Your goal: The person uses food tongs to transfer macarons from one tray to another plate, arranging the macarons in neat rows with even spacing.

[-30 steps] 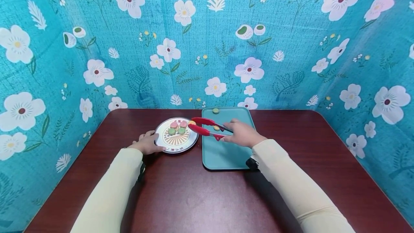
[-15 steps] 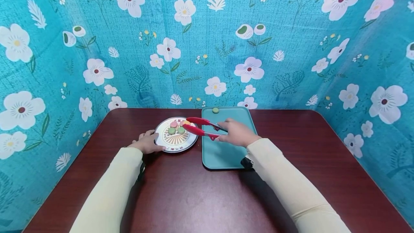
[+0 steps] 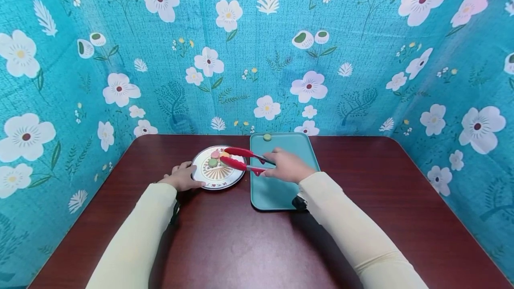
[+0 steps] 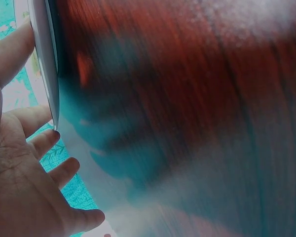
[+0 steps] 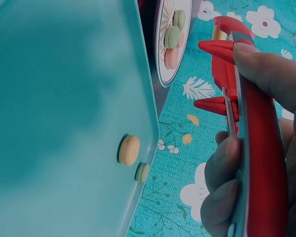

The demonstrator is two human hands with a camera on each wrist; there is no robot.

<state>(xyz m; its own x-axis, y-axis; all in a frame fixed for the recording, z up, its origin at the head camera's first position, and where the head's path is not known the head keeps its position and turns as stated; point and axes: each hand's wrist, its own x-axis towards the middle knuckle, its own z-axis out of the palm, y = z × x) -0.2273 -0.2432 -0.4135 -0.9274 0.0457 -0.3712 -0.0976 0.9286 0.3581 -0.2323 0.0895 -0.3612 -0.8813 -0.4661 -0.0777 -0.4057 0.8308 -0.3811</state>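
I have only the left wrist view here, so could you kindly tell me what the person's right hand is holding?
Observer: The right hand holds red tongs.

Operator: Thank you. Is anything caught between their tips, please?

Observer: Yes, the right wrist view shows a yellow macaron there.

Operator: Much appreciated. Are there any others that are not on the plate?

Observer: Yes, two lie on the teal tray: a second yellow macaron and a small green macaron.
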